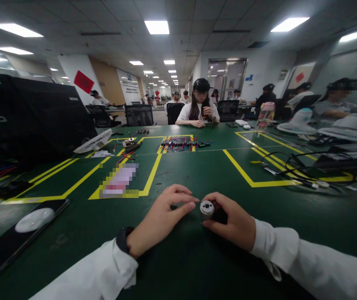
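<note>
With fingers of the right hand (pixel 235 221) bent round a metal cylinder (pixel 206 216), holds it over the green table (pixel 181 262), just beside the loosely parted, empty left hand (pixel 162 210). Looks stiff, fairly heavy, perhaps slick — best gripped round the side, clear of the holed top (pixel 207 206).

Cyl. part (pixel 207 209) smooth metal w/ sl. sheen, tabletop (pixel 194 173) matt, mouse (pixel 35 220) glossy plastic, sleeves (pixel 99 268) cloth.

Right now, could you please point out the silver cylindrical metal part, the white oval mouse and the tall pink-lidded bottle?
Silver cylindrical metal part (pixel 206 211), head view: round end face.
White oval mouse (pixel 34 219), head view: top shell.
Tall pink-lidded bottle (pixel 264 118), head view: body.
</note>
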A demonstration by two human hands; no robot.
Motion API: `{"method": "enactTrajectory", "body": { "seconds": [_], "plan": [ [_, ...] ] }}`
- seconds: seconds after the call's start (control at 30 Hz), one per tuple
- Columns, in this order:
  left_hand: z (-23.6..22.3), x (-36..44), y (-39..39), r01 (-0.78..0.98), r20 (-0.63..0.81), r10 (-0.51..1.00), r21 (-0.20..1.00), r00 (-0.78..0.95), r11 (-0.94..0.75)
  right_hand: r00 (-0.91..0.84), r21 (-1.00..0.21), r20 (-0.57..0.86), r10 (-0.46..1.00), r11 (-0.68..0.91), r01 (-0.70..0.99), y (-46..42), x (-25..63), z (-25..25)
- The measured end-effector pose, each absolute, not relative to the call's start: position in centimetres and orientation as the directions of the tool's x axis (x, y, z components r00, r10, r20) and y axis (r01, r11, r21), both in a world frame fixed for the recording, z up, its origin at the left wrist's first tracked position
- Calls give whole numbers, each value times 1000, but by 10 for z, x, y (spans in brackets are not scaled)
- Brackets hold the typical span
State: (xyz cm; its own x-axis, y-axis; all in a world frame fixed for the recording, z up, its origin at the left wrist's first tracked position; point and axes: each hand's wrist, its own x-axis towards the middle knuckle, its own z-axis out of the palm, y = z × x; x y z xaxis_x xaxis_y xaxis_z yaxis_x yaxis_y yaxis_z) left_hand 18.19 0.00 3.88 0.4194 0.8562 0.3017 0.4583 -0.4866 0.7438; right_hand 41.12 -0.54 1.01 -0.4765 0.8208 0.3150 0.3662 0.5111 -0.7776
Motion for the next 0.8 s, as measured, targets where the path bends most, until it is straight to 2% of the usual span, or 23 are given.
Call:
{"method": "enactTrajectory", "body": {
  "seconds": [0.1,0.17,0.27,0.33,0.4,0.5,0.6,0.8],
  "plan": [
    [28,177,-2,607,211,819,578,534,-545,-479,-773,309,821,511,376,-7,415,12],
    [25,177,-3,620,199,814,558,545,-551,-480,-768,310,821,514,383,-7,416,13],
    [26,177,-2,513,217,857,723,467,-463,-481,-760,314,818,521,389,-7,415,12],
    [27,174,1,363,204,923,874,327,-322,-477,-758,314,821,519,395,-7,415,12],
    [26,166,4,227,155,970,954,190,-197,-449,-756,326,832,514,405,-7,420,11],
    [21,145,4,150,112,990,981,90,-124,-332,-733,392,858,510,451,-4,443,11],
    [17,115,-2,110,74,997,991,31,-77,-144,-661,467,873,453,598,0,490,8],
    [14,62,-18,12,-37,990,999,-134,39,179,-478,514,839,107,872,2,632,-8]
  ]
}}
